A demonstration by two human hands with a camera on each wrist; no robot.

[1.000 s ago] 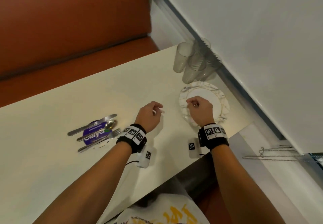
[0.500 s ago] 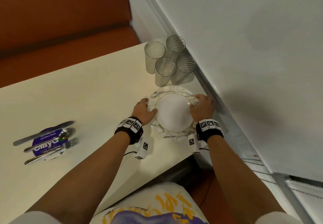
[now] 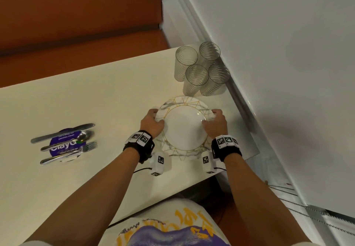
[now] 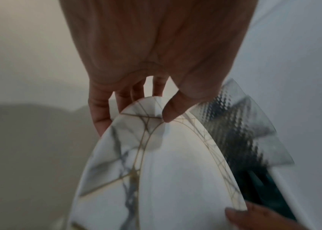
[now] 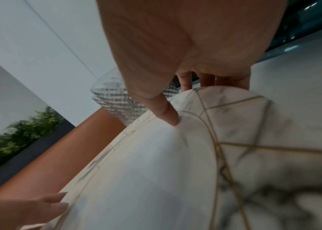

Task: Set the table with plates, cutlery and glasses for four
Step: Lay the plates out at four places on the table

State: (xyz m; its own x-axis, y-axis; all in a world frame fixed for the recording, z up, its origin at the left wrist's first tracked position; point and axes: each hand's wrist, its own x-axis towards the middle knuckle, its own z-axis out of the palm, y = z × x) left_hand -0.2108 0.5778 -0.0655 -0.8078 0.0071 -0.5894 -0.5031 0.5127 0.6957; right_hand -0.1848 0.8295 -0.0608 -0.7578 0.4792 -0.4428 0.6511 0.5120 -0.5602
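A white plate (image 3: 185,128) with a marbled, gold-lined rim sits near the table's right end. My left hand (image 3: 152,123) grips its left rim, thumb on top and fingers under the edge, as the plate (image 4: 156,171) shows in the left wrist view. My right hand (image 3: 215,124) grips the right rim the same way, thumb pressed on the plate (image 5: 176,171). Several ribbed glasses (image 3: 197,69) stand clustered just beyond the plate. A knife, spoon and fork (image 3: 65,144) lie together on a purple round mat at the left.
The cream table (image 3: 86,101) ends just right of the plate, against a white wall (image 3: 269,53). An orange bench seat (image 3: 76,24) runs behind the table. Thin cords (image 3: 307,207) hang at the lower right.
Both hands moved from above the plate out to its opposite rims and now grip it. The view has shifted, bringing the glasses and plate nearer the centre.
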